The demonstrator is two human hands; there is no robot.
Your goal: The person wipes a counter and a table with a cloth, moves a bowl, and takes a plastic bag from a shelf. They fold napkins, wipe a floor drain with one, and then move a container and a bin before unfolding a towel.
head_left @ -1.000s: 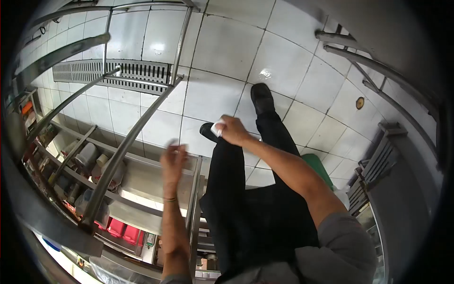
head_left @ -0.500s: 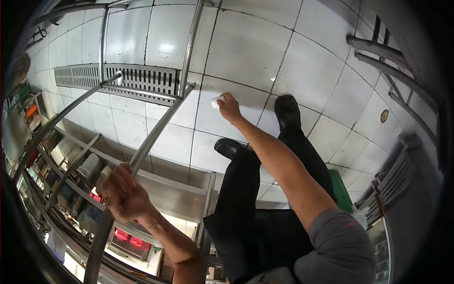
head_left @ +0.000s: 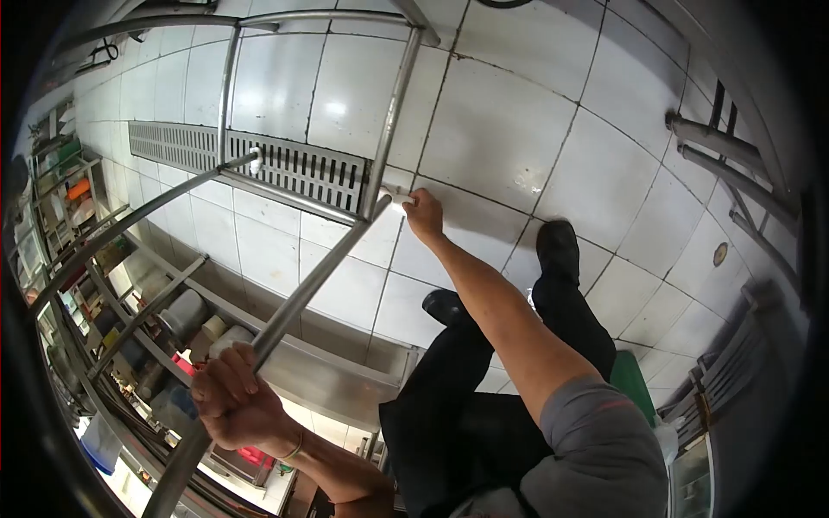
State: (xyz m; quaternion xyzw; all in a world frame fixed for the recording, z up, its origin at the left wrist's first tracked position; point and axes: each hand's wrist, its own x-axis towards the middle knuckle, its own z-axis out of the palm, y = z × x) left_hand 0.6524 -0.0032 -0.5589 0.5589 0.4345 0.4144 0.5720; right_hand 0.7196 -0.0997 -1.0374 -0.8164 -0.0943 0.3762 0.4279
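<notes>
My left hand (head_left: 237, 397) is closed around a long metal tube (head_left: 302, 302), part of a tipped tubular metal frame. My right hand (head_left: 425, 214) is stretched out low over the floor, its fingers pinching a small white piece (head_left: 399, 199). That piece is at the end of the tube, by the corner where a crossbar (head_left: 395, 112) joins; whether it is seated on the tube is hidden. On the frame's other tube end sits a similar white piece (head_left: 256, 161).
A slotted metal drain grate (head_left: 298, 173) runs across the white tiled floor (head_left: 501, 121). Shelving with pots and containers (head_left: 181, 315) stands at left. At right are dark metal legs (head_left: 717, 138) and a green object (head_left: 633, 384) beside my legs.
My right hand with the white piece has come up to the tube end, from which it was apart before. The view has shifted; my left hand keeps hold of the tube.
</notes>
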